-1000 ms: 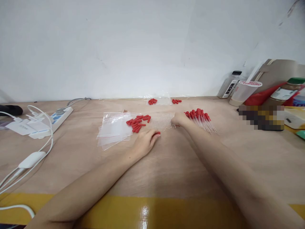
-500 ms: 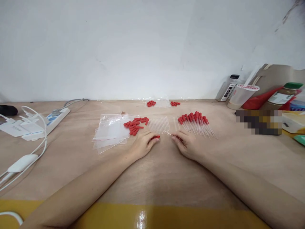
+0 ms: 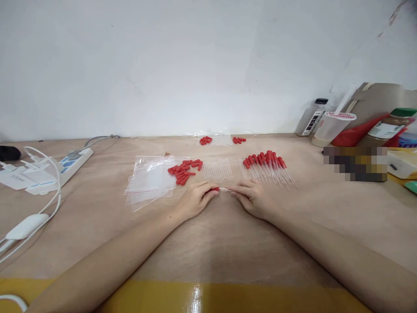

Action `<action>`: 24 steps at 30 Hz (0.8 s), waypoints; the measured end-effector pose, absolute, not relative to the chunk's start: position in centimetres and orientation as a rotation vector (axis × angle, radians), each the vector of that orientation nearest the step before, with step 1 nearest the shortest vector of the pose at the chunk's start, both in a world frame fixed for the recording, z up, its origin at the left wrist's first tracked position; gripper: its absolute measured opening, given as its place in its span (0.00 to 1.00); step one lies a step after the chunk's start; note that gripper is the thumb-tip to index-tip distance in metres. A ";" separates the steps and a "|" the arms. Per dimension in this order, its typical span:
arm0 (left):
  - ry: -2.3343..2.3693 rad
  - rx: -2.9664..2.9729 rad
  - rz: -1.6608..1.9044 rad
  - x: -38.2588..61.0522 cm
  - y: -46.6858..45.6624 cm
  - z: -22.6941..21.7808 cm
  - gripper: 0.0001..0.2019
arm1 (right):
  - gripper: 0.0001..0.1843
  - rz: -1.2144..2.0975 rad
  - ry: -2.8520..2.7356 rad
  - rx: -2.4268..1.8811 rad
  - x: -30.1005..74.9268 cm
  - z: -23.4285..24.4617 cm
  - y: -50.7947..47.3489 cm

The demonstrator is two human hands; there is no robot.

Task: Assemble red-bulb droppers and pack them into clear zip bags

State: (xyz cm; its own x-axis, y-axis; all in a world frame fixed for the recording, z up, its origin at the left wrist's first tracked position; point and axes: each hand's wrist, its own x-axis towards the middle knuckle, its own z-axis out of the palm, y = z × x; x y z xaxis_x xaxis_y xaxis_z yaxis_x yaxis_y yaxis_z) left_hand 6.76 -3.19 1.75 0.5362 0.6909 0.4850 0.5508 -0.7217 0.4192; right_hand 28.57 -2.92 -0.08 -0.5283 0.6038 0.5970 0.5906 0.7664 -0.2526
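Note:
My left hand pinches a red rubber bulb at its fingertips. My right hand pinches a thin clear glass tube, whose end meets the bulb between the two hands. Just beyond lie a pile of loose red bulbs, a row of bare clear tubes and a row of finished droppers with red bulbs. A stack of clear zip bags lies left of the bulbs.
Two small bags with red bulbs lie at the wall. A white power strip with chargers and cables is at the left. Bottles, a plastic cup and packets crowd the right. Yellow tape runs along the near edge.
My right hand drew back from the row of tubes with one tube and brought it to the bulb in my left hand. The left hand barely shifted.

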 end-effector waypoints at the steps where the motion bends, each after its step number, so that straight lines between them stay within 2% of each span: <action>1: 1.017 2.566 0.950 6.7 -3.2 1.8 0.09 | 0.14 0.031 -2.283 -0.876 28.6 0.0 -2.9; 7: 0.840 2.674 0.849 6.5 -3.4 1.8 0.08 | 0.13 0.037 -2.406 -0.844 28.8 0.8 -2.8; 15: 0.914 2.730 0.796 6.7 -3.4 1.7 0.09 | 0.12 -0.172 -2.402 -0.933 28.3 1.2 -4.0; 24: 0.865 2.830 0.722 6.8 -3.2 1.7 0.09 | 0.13 0.019 -2.397 -0.977 27.4 0.7 -4.1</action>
State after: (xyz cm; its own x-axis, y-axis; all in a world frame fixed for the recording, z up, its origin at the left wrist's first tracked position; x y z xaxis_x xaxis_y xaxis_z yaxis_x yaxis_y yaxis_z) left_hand 6.83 -3.18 1.73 0.7269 0.5491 0.4123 0.5038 -0.8345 0.2231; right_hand 27.37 -4.06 0.72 -0.5875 0.6505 0.4813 0.6429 0.7364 -0.2104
